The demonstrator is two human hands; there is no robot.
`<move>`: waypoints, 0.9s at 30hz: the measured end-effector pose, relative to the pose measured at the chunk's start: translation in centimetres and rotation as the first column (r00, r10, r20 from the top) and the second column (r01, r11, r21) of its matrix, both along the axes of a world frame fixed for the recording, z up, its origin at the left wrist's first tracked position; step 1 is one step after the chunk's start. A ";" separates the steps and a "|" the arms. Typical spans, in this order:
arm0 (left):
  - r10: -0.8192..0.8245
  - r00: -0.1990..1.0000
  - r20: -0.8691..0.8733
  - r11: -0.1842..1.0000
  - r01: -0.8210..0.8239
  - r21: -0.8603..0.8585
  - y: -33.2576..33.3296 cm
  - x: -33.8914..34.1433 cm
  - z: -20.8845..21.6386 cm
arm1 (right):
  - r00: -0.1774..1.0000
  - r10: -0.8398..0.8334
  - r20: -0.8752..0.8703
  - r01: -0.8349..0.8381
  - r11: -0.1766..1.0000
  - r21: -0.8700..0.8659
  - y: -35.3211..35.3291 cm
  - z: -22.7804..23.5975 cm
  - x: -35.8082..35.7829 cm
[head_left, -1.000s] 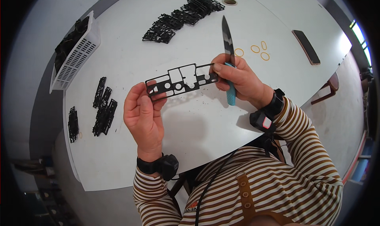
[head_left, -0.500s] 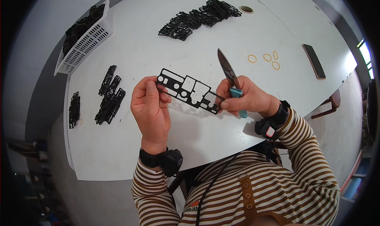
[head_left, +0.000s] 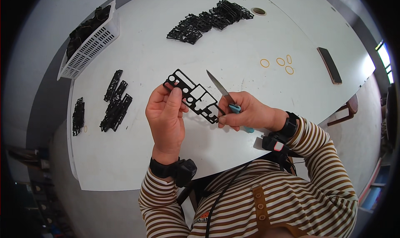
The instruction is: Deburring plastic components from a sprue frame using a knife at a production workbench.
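Note:
My left hand (head_left: 166, 119) pinches one end of a flat black plastic frame (head_left: 193, 94) with several round and rectangular openings, thumb on its upper face. My right hand (head_left: 254, 111) is closed around a knife (head_left: 221, 88) with a teal handle, its blade pointing up and to the left. The thumb and fingertips of that hand also touch the frame's lower right end. The frame is held tilted above the white table (head_left: 175, 56). Part of the knife handle is hidden inside my right hand.
Black plastic frames lie in a long pile (head_left: 208, 21) at the back and in smaller stacks (head_left: 116, 111) at left. A white basket (head_left: 93, 42) holds more black parts. Several yellow rubber bands (head_left: 280, 62) and a phone (head_left: 330, 66) lie at right.
The frame has turned, its right end coming down and toward me. My right hand has shifted left and slightly down, and the knife blade leans further left. My left hand has moved slightly right.

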State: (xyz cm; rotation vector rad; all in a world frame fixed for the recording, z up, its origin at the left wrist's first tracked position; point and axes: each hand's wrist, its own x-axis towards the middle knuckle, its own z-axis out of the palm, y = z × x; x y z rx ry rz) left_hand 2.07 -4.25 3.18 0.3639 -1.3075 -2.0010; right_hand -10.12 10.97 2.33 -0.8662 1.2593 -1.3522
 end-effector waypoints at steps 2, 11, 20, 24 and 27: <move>0.003 1.000 0.010 1.000 -0.003 0.001 0.0 0.0 0.0 | 1.000 0.015 -0.019 -0.014 1.000 0.009 0.0 0.0 0.1; -0.002 0.999 0.051 1.000 0.002 -0.001 -0.1 0.1 0.0 | 0.994 0.013 0.113 -0.020 0.998 0.064 -0.1 0.0 0.3; -0.025 0.998 0.050 1.000 0.025 -0.016 -0.2 0.2 0.1 | 0.980 -0.018 0.198 0.008 0.999 0.047 -0.2 -0.4 0.4; -0.046 0.999 0.027 0.999 0.046 -0.027 -0.2 0.2 0.0 | 0.973 -0.016 0.231 0.007 0.999 0.041 -0.2 -0.6 0.2; -0.052 0.998 0.027 0.998 0.053 -0.043 -0.1 0.2 0.1 | 0.969 -0.021 0.248 0.012 0.999 0.034 -0.2 -0.7 0.0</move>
